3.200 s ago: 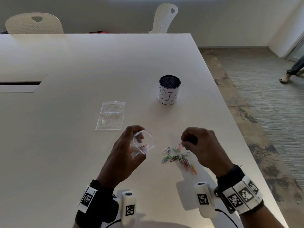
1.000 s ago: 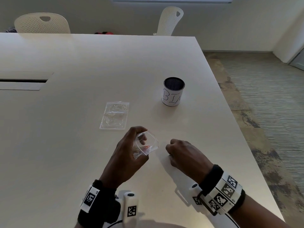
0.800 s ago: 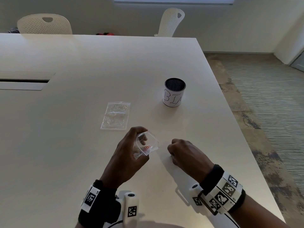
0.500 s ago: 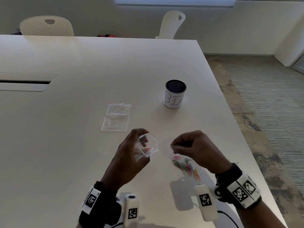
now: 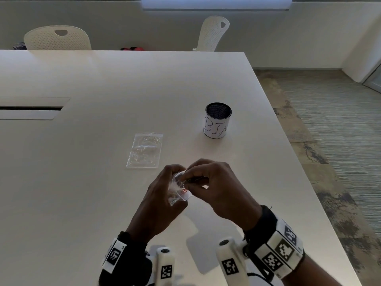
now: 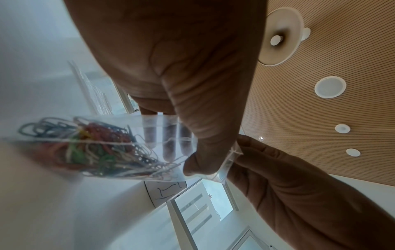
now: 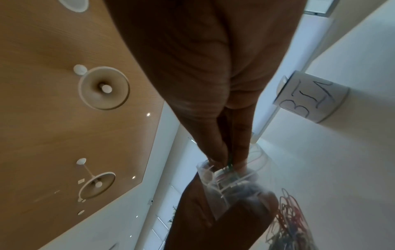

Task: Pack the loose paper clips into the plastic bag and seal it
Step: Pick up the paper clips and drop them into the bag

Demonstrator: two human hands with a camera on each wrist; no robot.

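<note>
A: We're at a wide pale table (image 5: 103, 83) in a meeting room, two white chairs (image 5: 56, 38) at the far edge and a cup marked BIN (image 5: 218, 120) standing well off to the right.

B: And our plastic bag (image 5: 179, 190) is up off the surface, between both hands. Our left hand (image 5: 158, 203) grips it near the mouth, thumb on one face and fingers curled behind the other.

A: The left wrist view shows the paper clips (image 6: 85, 147) already heaped in its lower end. Our right hand (image 5: 218, 188) has thumb and fingertips pinched together at the opening, and a green clip (image 7: 230, 165) seems to sit in that pinch, though it is small.

B: We judge the film thin, limp and slick, so it will fold shut unless we hold the rim itself. The clips are light but tangle and snag.

A: A second clear bag (image 5: 145, 150) lies flat further out. Whether clips remain on the table under our hands we cannot tell.
</note>
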